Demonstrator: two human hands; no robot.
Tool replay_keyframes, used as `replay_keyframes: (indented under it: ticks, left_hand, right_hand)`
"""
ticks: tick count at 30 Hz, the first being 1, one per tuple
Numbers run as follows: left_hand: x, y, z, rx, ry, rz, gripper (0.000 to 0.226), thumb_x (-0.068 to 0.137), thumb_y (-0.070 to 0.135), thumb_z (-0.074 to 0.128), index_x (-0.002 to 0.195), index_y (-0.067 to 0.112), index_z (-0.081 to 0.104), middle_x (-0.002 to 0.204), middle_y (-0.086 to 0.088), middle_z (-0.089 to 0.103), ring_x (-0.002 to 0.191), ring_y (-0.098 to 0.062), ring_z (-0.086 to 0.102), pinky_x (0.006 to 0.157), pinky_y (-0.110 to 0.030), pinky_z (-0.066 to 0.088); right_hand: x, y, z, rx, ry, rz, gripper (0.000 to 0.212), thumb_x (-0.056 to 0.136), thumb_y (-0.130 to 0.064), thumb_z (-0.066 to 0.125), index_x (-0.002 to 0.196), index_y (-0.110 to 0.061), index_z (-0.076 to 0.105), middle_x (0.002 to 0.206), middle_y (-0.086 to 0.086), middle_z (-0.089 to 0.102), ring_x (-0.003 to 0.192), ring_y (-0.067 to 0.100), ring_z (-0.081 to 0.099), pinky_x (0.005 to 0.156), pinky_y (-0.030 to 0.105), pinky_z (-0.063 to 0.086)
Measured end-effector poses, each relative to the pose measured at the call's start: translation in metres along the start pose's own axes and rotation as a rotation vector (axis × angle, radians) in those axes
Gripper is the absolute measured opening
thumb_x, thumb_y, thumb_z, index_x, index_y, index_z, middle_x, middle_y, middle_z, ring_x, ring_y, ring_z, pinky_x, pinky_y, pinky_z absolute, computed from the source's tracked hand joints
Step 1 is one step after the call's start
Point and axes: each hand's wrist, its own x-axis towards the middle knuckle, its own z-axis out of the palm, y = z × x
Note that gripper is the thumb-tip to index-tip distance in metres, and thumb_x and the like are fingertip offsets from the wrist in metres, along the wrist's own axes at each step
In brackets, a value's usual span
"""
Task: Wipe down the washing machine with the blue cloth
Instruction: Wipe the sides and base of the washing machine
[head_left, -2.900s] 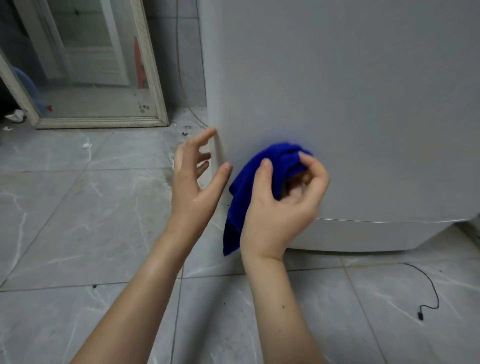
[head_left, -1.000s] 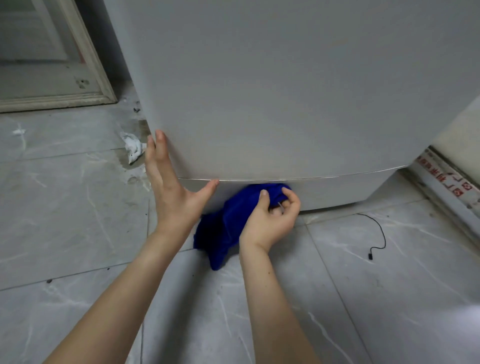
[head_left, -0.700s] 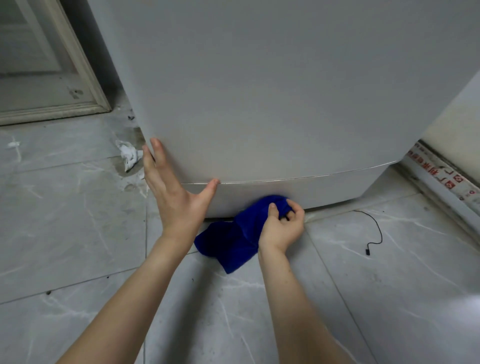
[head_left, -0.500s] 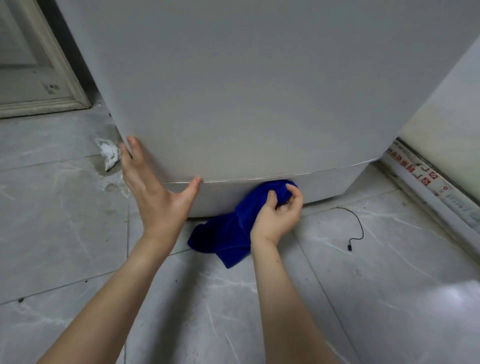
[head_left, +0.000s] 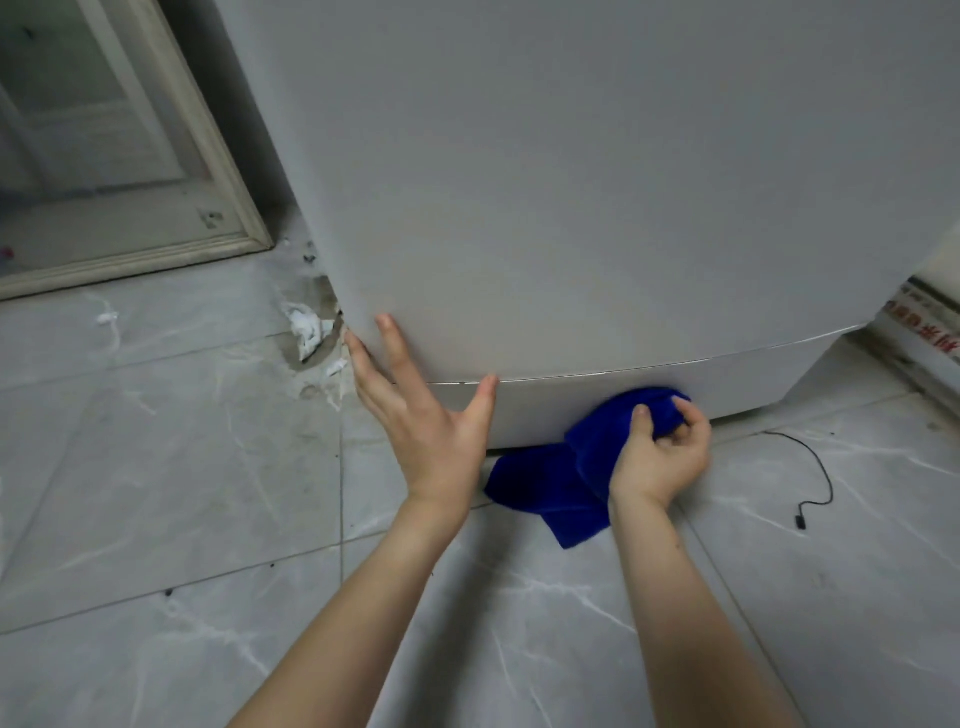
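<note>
A person crouching on a grey marble-patterned tile floor (head_left: 156, 467) works at the foot of a pale grey washing machine (head_left: 571, 208), seen from a head-worn camera looking down along both bare forearms. The right hand (head_left: 660, 457) grips a bunched blue cloth (head_left: 561, 478), fingers and thumb curled round the wad and holding it against the machine's lower base panel (head_left: 737, 382), just under the thin seam that runs across the front. The loose end of the cloth trails down and to the left onto the floor, lying between the two wrists. The left hand (head_left: 426, 426) holds nothing: its fingers are straight and spread wide, pressed flat on the machine's lower left corner, with the thumb tip touching the seam. Just beside that corner, a crumpled scrap of white paper (head_left: 306, 330) lies on a stained, gritty patch of tile. Behind it, at upper left, a pale wooden frame (head_left: 228, 171) stands on the floor; whether it holds a mirror or glass cannot be told. To the right of the cloth, a thin black cable (head_left: 815, 467) curls across the tiles, and a strip with red print (head_left: 924, 332) runs along the floor at the far right edge.
</note>
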Motion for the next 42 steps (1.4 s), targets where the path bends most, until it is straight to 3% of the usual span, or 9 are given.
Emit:
replay_keyframes:
  ticks: [4, 7, 10, 14, 18, 24, 29, 37, 42]
  left_hand:
    - [-0.001, -0.003, 0.002, 0.014, 0.012, 0.013, 0.114, 0.074, 0.035, 0.085, 0.16, 0.021, 0.011, 0.163, -0.026, 0.004, 0.152, -0.037, 0.006, 0.123, -0.051, 0.016]
    - [-0.001, -0.009, 0.003, -0.004, 0.015, 0.031, 0.113, 0.075, 0.036, 0.085, 0.16, 0.02, 0.011, 0.163, -0.026, 0.004, 0.152, -0.035, 0.006, 0.125, -0.035, 0.008]
    - [-0.001, -0.01, 0.003, -0.002, 0.017, 0.028, 0.114, 0.076, 0.036, 0.084, 0.16, 0.02, 0.009, 0.163, -0.026, 0.003, 0.152, -0.036, 0.007, 0.122, -0.02, 0.002]
    - [-0.002, -0.002, 0.006, 0.053, 0.027, 0.02, 0.112, 0.077, 0.033, 0.082, 0.159, 0.013, 0.008, 0.162, -0.03, 0.002, 0.15, -0.042, 0.008, 0.124, -0.044, 0.012]
    - [-0.004, 0.001, 0.006, 0.067, 0.022, 0.013, 0.11, 0.079, 0.031, 0.08, 0.159, 0.009, 0.009, 0.161, -0.032, 0.002, 0.149, -0.045, 0.009, 0.124, -0.05, 0.014]
    - [-0.003, 0.004, 0.008, 0.071, 0.016, -0.005, 0.109, 0.079, 0.032, 0.079, 0.159, 0.008, 0.009, 0.16, -0.032, 0.003, 0.148, -0.047, 0.01, 0.123, -0.046, 0.013]
    - [-0.003, 0.003, 0.006, 0.092, -0.004, 0.012, 0.11, 0.079, 0.035, 0.078, 0.159, 0.007, 0.008, 0.16, -0.033, 0.002, 0.147, -0.047, 0.011, 0.122, -0.048, 0.011]
    - [-0.005, -0.002, 0.008, 0.1, 0.006, 0.023, 0.107, 0.079, 0.038, 0.077, 0.159, 0.008, 0.012, 0.16, -0.031, 0.005, 0.147, -0.046, 0.013, 0.122, -0.054, 0.017]
    - [-0.005, -0.006, 0.005, 0.089, 0.012, 0.039, 0.105, 0.08, 0.04, 0.08, 0.158, 0.006, 0.018, 0.158, -0.032, 0.011, 0.148, -0.044, 0.014, 0.122, -0.054, 0.02]
  right_hand:
    - [0.017, 0.012, -0.015, -0.088, -0.041, 0.167, 0.032, 0.084, 0.009, 0.068, 0.112, -0.002, 0.057, 0.086, 0.002, 0.057, 0.08, 0.017, 0.056, 0.063, 0.009, 0.048]
    - [0.022, -0.003, -0.016, 0.0, 0.004, 0.037, 0.032, 0.082, 0.013, 0.066, 0.104, -0.008, 0.057, 0.092, 0.007, 0.06, 0.086, 0.016, 0.059, 0.074, 0.016, 0.051]
    - [0.032, -0.013, -0.015, 0.061, 0.017, -0.115, 0.035, 0.082, 0.017, 0.063, 0.101, -0.012, 0.056, 0.096, 0.0, 0.057, 0.081, -0.007, 0.06, 0.074, 0.01, 0.046]
    - [0.047, -0.004, -0.022, -0.103, -0.046, -0.004, 0.032, 0.085, 0.01, 0.064, 0.11, -0.009, 0.056, 0.092, 0.002, 0.056, 0.084, 0.007, 0.058, 0.071, 0.01, 0.046]
    - [0.059, -0.001, -0.029, -0.191, -0.035, 0.113, 0.03, 0.083, 0.007, 0.068, 0.106, -0.009, 0.06, 0.079, -0.004, 0.047, 0.076, 0.015, 0.049, 0.06, 0.005, 0.043]
    - [0.02, 0.0, -0.01, -0.131, -0.038, -0.005, 0.03, 0.084, 0.006, 0.067, 0.104, -0.014, 0.056, 0.097, 0.002, 0.057, 0.084, 0.01, 0.055, 0.078, 0.017, 0.048]
    - [-0.027, 0.022, -0.005, -0.268, -0.214, 0.118, 0.031, 0.083, 0.005, 0.069, 0.111, -0.003, 0.056, 0.116, 0.023, 0.059, 0.105, 0.035, 0.057, 0.093, 0.041, 0.05]
    - [-0.101, 0.029, 0.02, -0.233, -0.53, 0.137, 0.035, 0.08, 0.011, 0.065, 0.092, -0.02, 0.055, 0.095, 0.009, 0.062, 0.084, 0.018, 0.058, 0.078, 0.023, 0.051]
    - [-0.071, 0.026, 0.017, -0.192, -0.296, 0.103, 0.037, 0.078, 0.015, 0.065, 0.087, -0.02, 0.054, 0.087, 0.009, 0.058, 0.08, 0.021, 0.054, 0.077, 0.024, 0.049]
